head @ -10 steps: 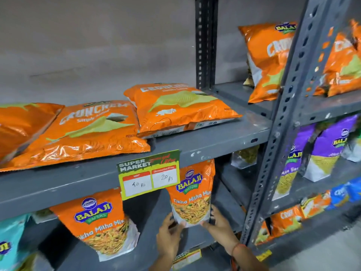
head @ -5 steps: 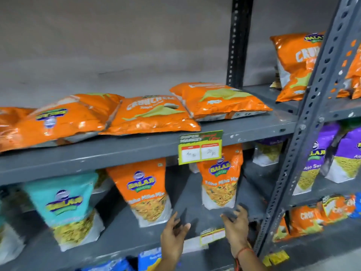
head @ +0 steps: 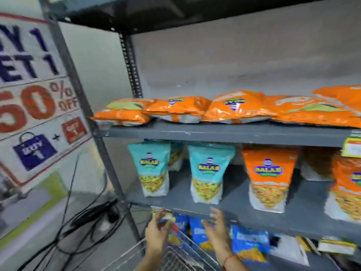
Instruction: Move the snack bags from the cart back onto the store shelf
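My left hand [head: 157, 230] and my right hand [head: 216, 227] hover open and empty above the wire cart [head: 175, 257] at the bottom of the view, just in front of the middle shelf's edge [head: 254, 217]. On that grey shelf stand two teal snack bags [head: 210, 173] and orange snack bags [head: 268, 177], all upright. Several orange chip bags [head: 237, 107] lie flat on the shelf above. Blue snack bags [head: 248, 243] sit on the lowest shelf behind the cart. The cart's inside is mostly out of view.
A grey shelf upright [head: 101, 145] stands left of my hands. Beyond it hangs a sale poster [head: 35, 98], and black cables [head: 86, 218] run across the floor. A yellow price tag [head: 351, 147] hangs at the upper shelf's right end.
My view has swung left along the shelf. Both hands let go of the orange bag on the middle shelf, pulled back and now hover over the cart.
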